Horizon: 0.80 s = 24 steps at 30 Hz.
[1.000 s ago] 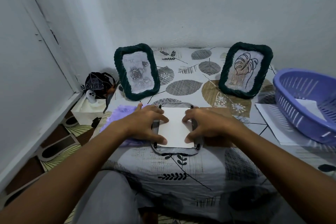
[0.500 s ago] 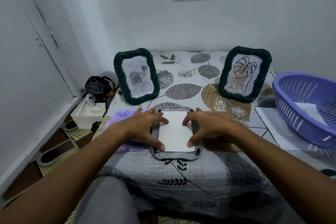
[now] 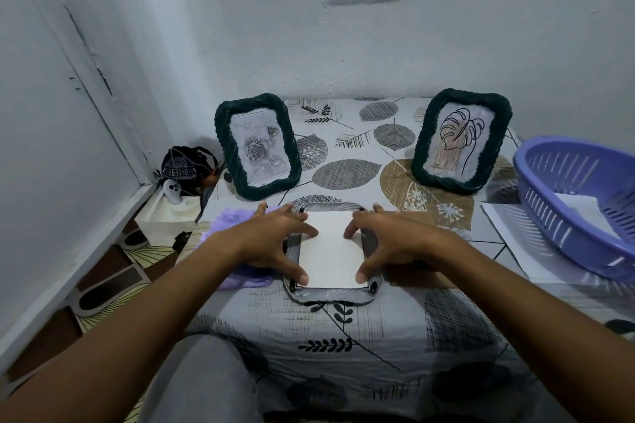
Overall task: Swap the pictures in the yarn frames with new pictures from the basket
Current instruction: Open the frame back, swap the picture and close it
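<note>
In the lower middle of the frame, the left hand [image 3: 271, 244] and the right hand [image 3: 391, 244] are pressing a white backing card [image 3: 330, 251] with spread fingers into a face-down frame [image 3: 331, 295], probably to seat it. Behind, two green yarn frames [image 3: 256, 146] [image 3: 460, 139] are standing upright on the counter [image 3: 343, 323]. The purple basket [image 3: 580, 203] is waiting at the right edge.

One view only: head cam, wide-angle, looks fwd & down from above the table's [image 3: 343, 326] near edge, close in. Both forearms enter from the bottom corners. Far edge meets the wall at mid-frame; left edge borders a floor strip & side wall; right edge is cut off by the frame. No 2nd view to overlap.
</note>
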### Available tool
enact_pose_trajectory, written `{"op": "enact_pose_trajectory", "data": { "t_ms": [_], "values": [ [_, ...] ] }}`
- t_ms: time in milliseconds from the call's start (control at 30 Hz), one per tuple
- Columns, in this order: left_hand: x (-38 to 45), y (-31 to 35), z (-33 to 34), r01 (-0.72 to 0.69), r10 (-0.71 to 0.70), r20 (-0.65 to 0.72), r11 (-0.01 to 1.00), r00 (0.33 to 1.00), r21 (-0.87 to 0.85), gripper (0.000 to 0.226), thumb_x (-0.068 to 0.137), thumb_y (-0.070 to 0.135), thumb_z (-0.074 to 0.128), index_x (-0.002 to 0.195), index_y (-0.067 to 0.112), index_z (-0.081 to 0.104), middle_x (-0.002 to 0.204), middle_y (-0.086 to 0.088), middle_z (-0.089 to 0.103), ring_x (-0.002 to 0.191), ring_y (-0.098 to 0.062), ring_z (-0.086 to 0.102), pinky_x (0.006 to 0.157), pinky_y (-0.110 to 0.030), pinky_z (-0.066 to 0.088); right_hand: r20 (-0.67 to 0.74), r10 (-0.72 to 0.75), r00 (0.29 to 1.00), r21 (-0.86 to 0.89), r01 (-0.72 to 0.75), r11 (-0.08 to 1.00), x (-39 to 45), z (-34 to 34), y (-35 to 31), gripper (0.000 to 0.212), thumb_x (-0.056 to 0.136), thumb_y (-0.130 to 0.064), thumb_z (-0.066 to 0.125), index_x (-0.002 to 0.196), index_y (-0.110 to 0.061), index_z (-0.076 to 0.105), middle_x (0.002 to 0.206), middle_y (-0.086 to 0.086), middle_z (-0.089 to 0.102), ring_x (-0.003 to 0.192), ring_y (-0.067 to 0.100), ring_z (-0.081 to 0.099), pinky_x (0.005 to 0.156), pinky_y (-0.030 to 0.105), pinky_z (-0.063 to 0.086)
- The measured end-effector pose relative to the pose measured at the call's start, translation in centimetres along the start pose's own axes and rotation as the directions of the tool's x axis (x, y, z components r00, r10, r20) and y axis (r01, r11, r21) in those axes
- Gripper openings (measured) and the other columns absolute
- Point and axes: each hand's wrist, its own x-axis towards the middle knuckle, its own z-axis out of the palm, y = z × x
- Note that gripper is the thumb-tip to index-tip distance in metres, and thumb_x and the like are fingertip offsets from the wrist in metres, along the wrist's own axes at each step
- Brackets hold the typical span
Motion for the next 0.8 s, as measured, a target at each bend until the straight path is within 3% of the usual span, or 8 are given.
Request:
{"op": "enact_pose_trajectory", "data": {
  "t_ms": [167, 367, 533, 700, 800],
  "values": [
    [0.0, 0.1, -0.1, 0.004, -0.005, 0.011, 1.0, 1.0, 0.015, 0.091, 0.062, 0.069, 0.071, 0.142, 0.041, 0.037, 0.16, 0.006, 0.017, 0.148, -0.016, -0.001, 0.116, -0.056, -0.008, 0.053, 0.025, 0.998, -0.115, -0.019, 0.993, 0.2, 0.1, 0.3, 0.095, 0.064, -0.055, 0.079, 0.145, -0.039, 0.032, 0.161, -0.004, 0.011, 0.148, 0.028, 0.0, 0.117, 0.057, 0.005],
    [-0.1, 0.4, -0.4, 0.01, -0.01, 0.019, 0.999, 1.0, 0.034, 0.091, 0.063, 0.068, 0.072, 0.142, 0.04, 0.038, 0.159, 0.005, 0.018, 0.148, -0.017, 0.001, 0.116, -0.056, -0.007, 0.074, 0.021, 0.997, -0.166, -0.008, 0.986, 0.5, -0.1, 0.2, 0.096, 0.065, -0.059, 0.076, 0.146, -0.04, 0.029, 0.161, -0.004, 0.008, 0.148, 0.028, -0.003, 0.114, 0.058, -0.001],
    [-0.2, 0.7, -0.7, 0.018, -0.019, 0.03, 0.999, 0.999, 0.049, 0.09, 0.063, 0.069, 0.071, 0.142, 0.041, 0.038, 0.159, 0.006, 0.019, 0.148, -0.017, 0.002, 0.116, -0.057, -0.005, 0.075, 0.032, 0.997, -0.166, -0.019, 0.986, 0.5, -0.2, 0.1, 0.097, 0.063, -0.06, 0.077, 0.146, -0.04, 0.03, 0.16, -0.005, 0.011, 0.148, 0.027, 0.0, 0.115, 0.058, 0.004],
    [-0.1, 1.1, -1.1, 0.033, -0.037, 0.06, 0.997, 0.997, 0.068, 0.092, 0.063, 0.069, 0.072, 0.143, 0.039, 0.036, 0.16, 0.005, 0.017, 0.148, -0.017, 0.002, 0.116, -0.058, -0.003, 0.056, 0.039, 0.998, -0.112, -0.033, 0.993, 0.3, -0.4, -0.2, 0.093, 0.063, -0.054, 0.08, 0.143, -0.04, 0.035, 0.157, -0.006, 0.024, 0.144, 0.026, 0.018, 0.111, 0.053, 0.024],
    [-0.4, 1.7, -1.8, 0.054, -0.057, 0.059, 0.997, 0.997, 0.058, 0.091, 0.066, 0.068, 0.07, 0.144, 0.036, 0.036, 0.159, 0.002, 0.017, 0.148, -0.018, 0.004, 0.117, -0.056, 0.0, -0.008, 0.026, 1.0, 0.029, -0.026, 0.999, -0.1, -0.8, -0.4, 0.082, 0.07, -0.045, 0.079, 0.141, -0.033, 0.042, 0.156, -0.002, 0.027, 0.142, 0.025, 0.022, 0.111, 0.047, 0.025]
  ]
}}
